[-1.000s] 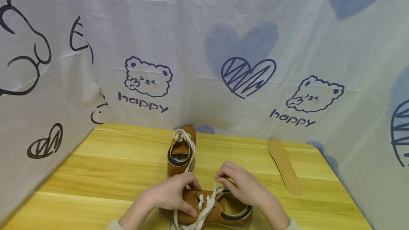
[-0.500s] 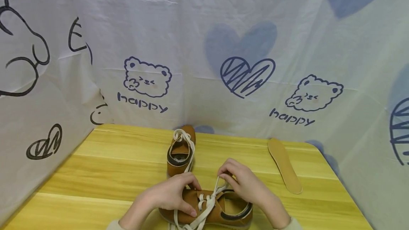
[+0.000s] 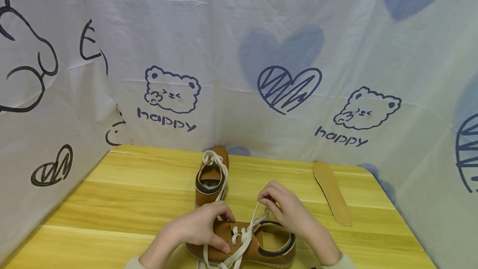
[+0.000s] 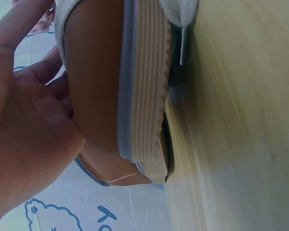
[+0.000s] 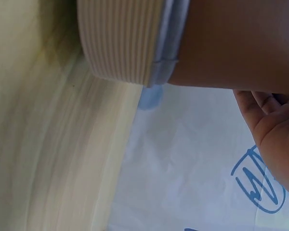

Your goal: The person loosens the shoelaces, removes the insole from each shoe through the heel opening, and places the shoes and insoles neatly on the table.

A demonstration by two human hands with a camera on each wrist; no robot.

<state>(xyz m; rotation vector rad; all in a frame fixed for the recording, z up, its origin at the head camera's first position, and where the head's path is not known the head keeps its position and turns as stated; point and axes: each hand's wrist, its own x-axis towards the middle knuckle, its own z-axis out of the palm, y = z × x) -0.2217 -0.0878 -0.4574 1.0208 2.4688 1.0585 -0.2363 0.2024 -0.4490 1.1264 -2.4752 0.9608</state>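
Note:
A brown shoe (image 3: 269, 255) lies sideways at the table's front, toe to the left, its opening to the right. My left hand (image 3: 203, 227) grips its toe part, thumb on the near side and fingers over the far side. Above the opening, my right hand (image 3: 285, 206) pinches a white shoelace (image 3: 255, 211), which runs taut up from the eyelets. More loose lace hangs over the shoe's near side. In the left wrist view the ribbed sole (image 4: 149, 82) stands on the table beside my palm. The right wrist view shows the heel (image 5: 231, 43); the pinching fingertips are hidden there.
A second brown shoe (image 3: 206, 198) with loose white laces stands behind, toe toward the back. A tan insole (image 3: 332, 194) lies at the right of the wooden table (image 3: 142, 186). Printed white cloth (image 3: 224, 128) hangs along the back and sides.
My right hand has moved slightly up and to the right, drawing out a longer stretch of lace from the shoe. My left hand and the shoe stay in place.

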